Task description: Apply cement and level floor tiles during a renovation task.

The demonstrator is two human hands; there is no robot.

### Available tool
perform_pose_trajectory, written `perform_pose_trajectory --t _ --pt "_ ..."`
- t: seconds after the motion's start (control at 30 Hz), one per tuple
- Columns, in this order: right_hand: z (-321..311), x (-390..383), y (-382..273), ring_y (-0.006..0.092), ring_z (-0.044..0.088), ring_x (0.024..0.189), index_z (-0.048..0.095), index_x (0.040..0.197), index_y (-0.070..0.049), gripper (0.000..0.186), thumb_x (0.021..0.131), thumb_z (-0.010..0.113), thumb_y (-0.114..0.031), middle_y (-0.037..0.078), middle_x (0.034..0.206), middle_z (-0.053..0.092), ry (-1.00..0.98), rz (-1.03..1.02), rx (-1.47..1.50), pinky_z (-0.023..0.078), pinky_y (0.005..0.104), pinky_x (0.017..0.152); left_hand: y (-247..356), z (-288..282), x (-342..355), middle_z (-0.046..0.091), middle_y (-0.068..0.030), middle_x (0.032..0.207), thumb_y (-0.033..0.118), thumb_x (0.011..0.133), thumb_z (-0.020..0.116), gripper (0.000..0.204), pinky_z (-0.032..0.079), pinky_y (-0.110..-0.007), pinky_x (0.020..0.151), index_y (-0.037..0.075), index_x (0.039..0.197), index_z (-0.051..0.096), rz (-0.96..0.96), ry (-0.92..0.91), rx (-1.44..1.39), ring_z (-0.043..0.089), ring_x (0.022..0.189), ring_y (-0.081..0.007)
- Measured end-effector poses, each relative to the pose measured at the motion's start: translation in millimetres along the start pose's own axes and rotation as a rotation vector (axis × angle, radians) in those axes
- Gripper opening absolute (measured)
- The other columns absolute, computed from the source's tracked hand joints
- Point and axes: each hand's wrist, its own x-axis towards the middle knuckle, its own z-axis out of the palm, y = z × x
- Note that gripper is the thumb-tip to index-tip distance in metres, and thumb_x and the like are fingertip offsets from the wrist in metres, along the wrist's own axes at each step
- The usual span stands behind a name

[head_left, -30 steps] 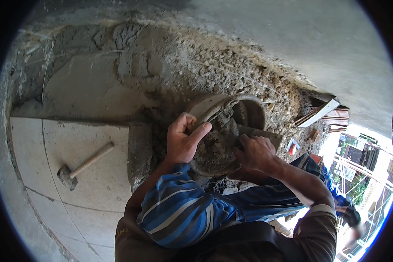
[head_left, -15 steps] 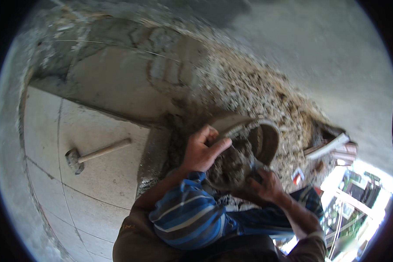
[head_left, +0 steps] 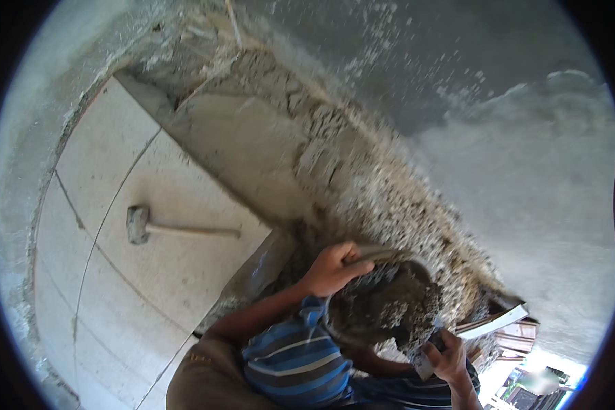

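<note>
My left hand (head_left: pixel 336 269) is closed on the rim of a round, dark basin (head_left: pixel 342 333), thumb on the inner side. Wet grey mortar (head_left: pixel 383 301) lies inside it. My right hand (head_left: pixel 449 358) grips a trowel (head_left: pixel 424 367) at the basin's right edge. Mortar clings around the trowel's blade, which is partly hidden by the hand. Under the basin, the ground is mostly out of sight.
A mallet (head_left: pixel 138 224) with a wooden handle lies on pale floor tiles (head_left: pixel 178 266) to the left. Smooth mortar (head_left: pixel 246 143) and rough gravelly mortar (head_left: pixel 403 205) run along a grey wall (head_left: pixel 526 157). A white strip (head_left: pixel 492 322) lies at the right.
My view has turned, so floor and wall sit differently. My right hand and the trowel have moved from inside the basin to its right edge. The left hand keeps its hold on the rim.
</note>
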Motion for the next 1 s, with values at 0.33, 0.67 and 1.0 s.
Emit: perform_pose_trajectory --t 0.33,0.67,1.0 --pt "-52 61 -104 0.0132 0.053 0.049 0.059 0.09 0.003 0.021 0.085 0.055 -0.017 0.008 0.062 0.059 -0.171 -0.047 0.621 0.041 0.0262 0.048 8 -8 4 0.061 -0.0021 0.068 0.04 0.089 0.078 0.037 0.045 -0.032 0.057 0.005 0.087 0.064 -0.002 0.015 0.054 0.058 0.062 -0.0107" --pt "63 350 -272 0.045 0.068 0.094 0.052 0.116 -0.005 0.036 0.098 0.061 -0.035 0.022 0.101 0.069 0.526 -0.616 -0.422 0.053 0.0524 0.079 13 -14 8 0.06 -0.0057 0.066 0.047 0.09 0.075 0.044 0.045 -0.035 0.058 0.005 0.086 0.062 0.057 -0.017 0.11 0.057 0.06 -0.0149" --pt "95 415 -321 0.0495 0.066 0.096 0.055 0.123 -0.001 0.044 0.098 0.056 -0.037 0.028 0.111 0.067 0.513 -0.79 -0.4 0.053 0.0556 0.083 4 -25 8 0.065 -0.0133 0.072 0.048 0.089 0.073 0.045 0.048 -0.042 0.064 0.004 0.085 0.063 -0.002 -0.078 0.078 0.063 0.067 -0.0281"
